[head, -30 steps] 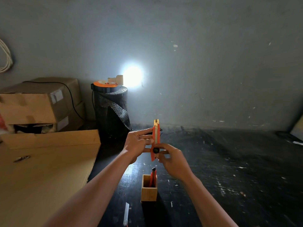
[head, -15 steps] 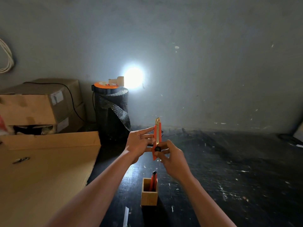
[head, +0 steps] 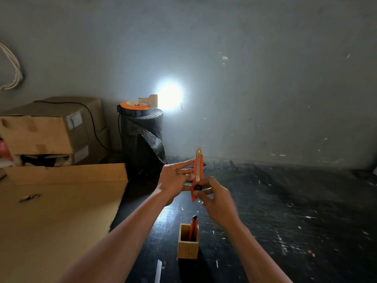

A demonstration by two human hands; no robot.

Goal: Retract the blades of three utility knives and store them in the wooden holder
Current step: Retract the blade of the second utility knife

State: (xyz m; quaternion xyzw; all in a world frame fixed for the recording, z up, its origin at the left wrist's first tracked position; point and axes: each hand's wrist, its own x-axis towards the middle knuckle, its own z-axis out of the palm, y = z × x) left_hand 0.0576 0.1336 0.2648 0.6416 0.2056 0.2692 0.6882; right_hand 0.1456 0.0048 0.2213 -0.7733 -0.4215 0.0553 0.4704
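Observation:
I hold an orange utility knife (head: 198,170) upright in front of me, its metal blade tip poking out at the top. My left hand (head: 175,181) pinches the knife body from the left. My right hand (head: 217,200) grips its lower end with the thumb on the black slider knob. Below, a small wooden holder (head: 188,249) stands on the dark table, with another orange knife (head: 193,226) standing in it. A third knife is not identifiable.
A large flat cardboard sheet (head: 57,211) covers the left side, with a small metal item (head: 29,198) on it. Cardboard boxes (head: 49,127) and a black bubble-wrap roll (head: 142,139) with an orange reel stand at the back left. A white strip (head: 158,270) lies near the holder.
The knife has turned slightly in my hands and my right thumb stays on the slider knob. The blade still shows at the top. Both hands stay roughly in place.

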